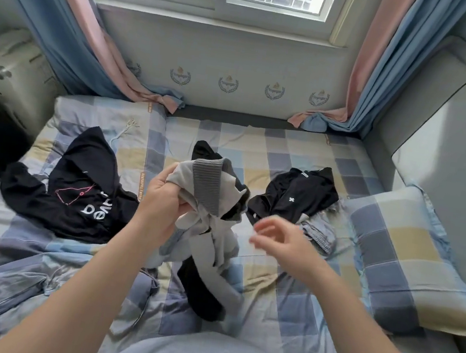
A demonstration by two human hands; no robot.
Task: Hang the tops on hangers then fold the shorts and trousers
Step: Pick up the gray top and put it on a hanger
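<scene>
Gripping a bunched grey and black garment [210, 203] above the bed [283, 301] at centre, the left hand [164, 197] is clenching it; the right hand [279, 241], at four o'clock, is hovering loosely spread, holding nothing. Tangled dangling fabric is probably risking snagging or slipping free.

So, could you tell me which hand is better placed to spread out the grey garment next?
Probably the right hand: it is open and empty beside the grey garment, while the left hand already grips its bunched top.
</scene>
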